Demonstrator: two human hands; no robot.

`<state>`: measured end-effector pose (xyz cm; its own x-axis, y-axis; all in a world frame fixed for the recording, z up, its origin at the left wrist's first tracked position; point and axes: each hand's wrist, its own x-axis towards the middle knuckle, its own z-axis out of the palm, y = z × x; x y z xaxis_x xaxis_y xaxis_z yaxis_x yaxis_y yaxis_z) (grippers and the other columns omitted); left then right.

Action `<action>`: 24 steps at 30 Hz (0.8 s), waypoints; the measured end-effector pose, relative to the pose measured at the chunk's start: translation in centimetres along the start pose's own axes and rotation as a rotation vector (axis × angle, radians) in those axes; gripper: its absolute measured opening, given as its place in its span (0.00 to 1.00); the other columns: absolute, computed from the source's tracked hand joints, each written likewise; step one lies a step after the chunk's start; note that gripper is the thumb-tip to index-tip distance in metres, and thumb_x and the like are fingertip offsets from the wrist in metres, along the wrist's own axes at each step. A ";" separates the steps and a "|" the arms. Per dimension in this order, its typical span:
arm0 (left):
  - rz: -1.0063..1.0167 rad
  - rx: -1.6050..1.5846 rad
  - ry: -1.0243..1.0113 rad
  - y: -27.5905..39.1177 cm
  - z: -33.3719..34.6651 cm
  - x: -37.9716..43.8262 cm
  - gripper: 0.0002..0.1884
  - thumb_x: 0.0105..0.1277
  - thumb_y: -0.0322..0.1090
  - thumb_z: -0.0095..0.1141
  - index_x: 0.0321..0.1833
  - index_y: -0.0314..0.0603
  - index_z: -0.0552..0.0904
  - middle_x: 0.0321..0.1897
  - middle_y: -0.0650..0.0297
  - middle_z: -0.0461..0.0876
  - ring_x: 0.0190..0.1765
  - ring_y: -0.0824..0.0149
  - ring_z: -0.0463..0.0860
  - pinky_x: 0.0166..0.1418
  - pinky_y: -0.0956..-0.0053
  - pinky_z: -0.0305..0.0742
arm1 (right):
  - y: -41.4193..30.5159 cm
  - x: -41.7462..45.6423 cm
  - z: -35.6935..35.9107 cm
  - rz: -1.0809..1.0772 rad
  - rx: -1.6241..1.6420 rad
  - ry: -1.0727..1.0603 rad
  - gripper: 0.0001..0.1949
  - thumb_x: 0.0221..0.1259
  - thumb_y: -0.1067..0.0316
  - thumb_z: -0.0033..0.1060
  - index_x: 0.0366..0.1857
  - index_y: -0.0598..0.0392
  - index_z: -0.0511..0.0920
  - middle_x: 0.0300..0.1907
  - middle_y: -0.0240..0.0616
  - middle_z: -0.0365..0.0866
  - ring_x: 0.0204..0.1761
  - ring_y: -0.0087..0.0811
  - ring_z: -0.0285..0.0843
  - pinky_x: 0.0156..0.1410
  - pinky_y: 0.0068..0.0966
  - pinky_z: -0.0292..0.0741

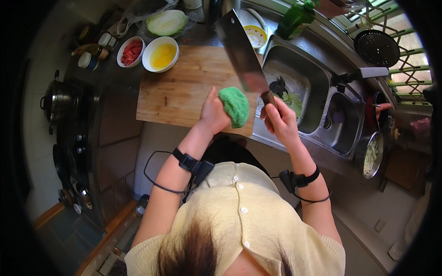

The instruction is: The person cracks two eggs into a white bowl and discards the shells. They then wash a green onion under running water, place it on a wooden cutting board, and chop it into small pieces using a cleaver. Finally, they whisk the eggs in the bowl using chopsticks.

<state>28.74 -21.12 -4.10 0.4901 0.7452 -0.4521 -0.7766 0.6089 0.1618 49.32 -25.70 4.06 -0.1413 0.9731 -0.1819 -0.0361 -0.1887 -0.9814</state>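
My left hand (214, 112) grips a bunched green cloth (235, 107) over the front part of a wooden cutting board (165, 93). To its right, my right hand (282, 120) is closed round the handle of a cleaver (241, 51). The broad blade points up and away, slightly blurred, with a gap between it and the cloth. On the board's far left corner stands a white bowl of yellow beaten egg (161, 55). Just left of that is a smaller white bowl of cut red meat (131, 52). A cut cabbage half (167, 22) lies on plastic behind the bowls.
Right of the board is a double steel sink (312, 86) with cabbage leaves (292, 102) in it. A green soap bottle (295, 20) and yellow-rimmed bowl (256, 36) stand behind. A pot of shredded cabbage (372, 155) is at right. Jars (107, 41) and a lidded pot (57, 101) stand left.
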 end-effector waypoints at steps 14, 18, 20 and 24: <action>0.269 -0.057 0.041 7.2 -2.2 -3.7 0.21 0.75 0.41 0.46 0.65 0.36 0.72 0.62 0.57 0.76 0.65 0.58 0.73 0.73 0.59 0.64 | 11.3 7.5 -0.1 -0.433 -1.221 0.153 0.19 0.56 0.64 0.66 0.52 0.46 0.75 0.41 0.36 0.77 0.43 0.40 0.80 0.40 0.35 0.79; 0.363 0.077 0.130 7.6 -1.7 0.9 0.19 0.73 0.38 0.52 0.63 0.37 0.75 0.60 0.61 0.77 0.62 0.64 0.75 0.68 0.67 0.68 | 12.4 5.4 0.3 -0.219 -1.140 0.221 0.23 0.57 0.66 0.64 0.58 0.49 0.71 0.46 0.42 0.75 0.46 0.48 0.79 0.44 0.40 0.79; 0.522 0.230 0.201 7.3 -0.8 3.1 0.19 0.72 0.36 0.55 0.62 0.37 0.76 0.58 0.62 0.77 0.60 0.66 0.75 0.67 0.69 0.69 | 12.6 4.6 0.7 -0.203 -1.113 0.170 0.24 0.57 0.67 0.63 0.59 0.51 0.70 0.47 0.46 0.74 0.47 0.50 0.78 0.45 0.41 0.79; 0.705 0.618 0.203 5.7 1.2 6.2 0.18 0.69 0.34 0.58 0.60 0.37 0.78 0.58 0.62 0.75 0.59 0.67 0.76 0.65 0.73 0.70 | 12.5 4.7 1.1 -0.181 -1.182 0.063 0.27 0.56 0.68 0.64 0.61 0.55 0.67 0.48 0.50 0.72 0.51 0.52 0.74 0.47 0.42 0.79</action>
<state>27.83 -12.67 -4.91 -0.1328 0.9692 -0.2076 -0.4919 0.1174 0.8627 47.09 -23.66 -8.94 -0.1777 0.9841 -0.0054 0.8860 0.1576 -0.4360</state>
